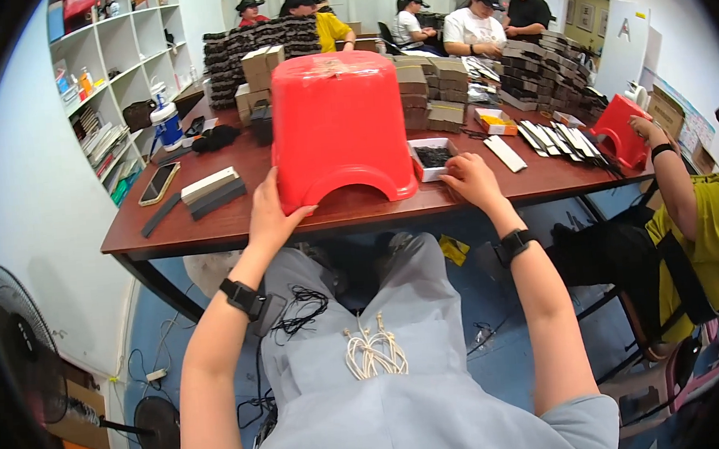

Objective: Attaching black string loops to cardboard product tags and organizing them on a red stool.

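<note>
A red plastic stool [337, 118] stands upside-up on the brown table in front of me, with a strip of tape on its top and an arched cutout facing me. My left hand [272, 210] grips its lower left edge, thumb across the front and fingers along the side. To the stool's right sits a small white box [431, 173] of black pieces, too small to name. Bent at its right front corner, the fingers of my right hand [473, 180] close on the box. A bundle of black cords [300, 308] lies on my left thigh.
Left on the table [235, 231] are a phone [159, 183] and grey and white strip blocks [211, 189]. Stacked dark bundles [260, 52] stand behind. White strips [558, 140] lie rightward, near a co-worker's hand [644, 128] on another red stool [622, 135]. A fan [23, 331] stands left.
</note>
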Demonstrator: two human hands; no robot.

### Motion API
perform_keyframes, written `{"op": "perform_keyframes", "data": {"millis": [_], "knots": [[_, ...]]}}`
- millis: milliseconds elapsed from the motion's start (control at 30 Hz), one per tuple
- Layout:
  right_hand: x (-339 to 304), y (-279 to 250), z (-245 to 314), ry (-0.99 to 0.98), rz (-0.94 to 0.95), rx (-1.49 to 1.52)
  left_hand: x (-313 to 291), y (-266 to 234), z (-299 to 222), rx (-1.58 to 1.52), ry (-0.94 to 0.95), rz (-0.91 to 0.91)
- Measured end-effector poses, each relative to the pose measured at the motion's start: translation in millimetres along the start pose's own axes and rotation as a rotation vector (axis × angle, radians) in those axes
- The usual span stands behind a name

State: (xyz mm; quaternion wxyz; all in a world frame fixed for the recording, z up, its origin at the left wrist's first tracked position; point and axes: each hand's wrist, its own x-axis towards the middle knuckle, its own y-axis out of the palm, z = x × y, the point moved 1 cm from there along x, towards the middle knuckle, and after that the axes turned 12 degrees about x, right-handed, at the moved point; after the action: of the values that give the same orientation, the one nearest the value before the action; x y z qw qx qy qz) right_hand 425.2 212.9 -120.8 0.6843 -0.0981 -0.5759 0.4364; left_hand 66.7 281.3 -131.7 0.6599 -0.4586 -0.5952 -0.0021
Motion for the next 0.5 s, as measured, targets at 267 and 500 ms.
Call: {"op": "perform_keyframes", "data": {"millis": [267,500], "knots": [[-1.2,0.2,-3.8,0.016,-0.128,-0.089,8.3,-3.8,-6.3,0.023,0.014,0.035],[-34.9,24.2,99.5,-0.178,-0.196,0.141,-58.7,-47.2,10.1,-0.062,0.222,0.103]]}}
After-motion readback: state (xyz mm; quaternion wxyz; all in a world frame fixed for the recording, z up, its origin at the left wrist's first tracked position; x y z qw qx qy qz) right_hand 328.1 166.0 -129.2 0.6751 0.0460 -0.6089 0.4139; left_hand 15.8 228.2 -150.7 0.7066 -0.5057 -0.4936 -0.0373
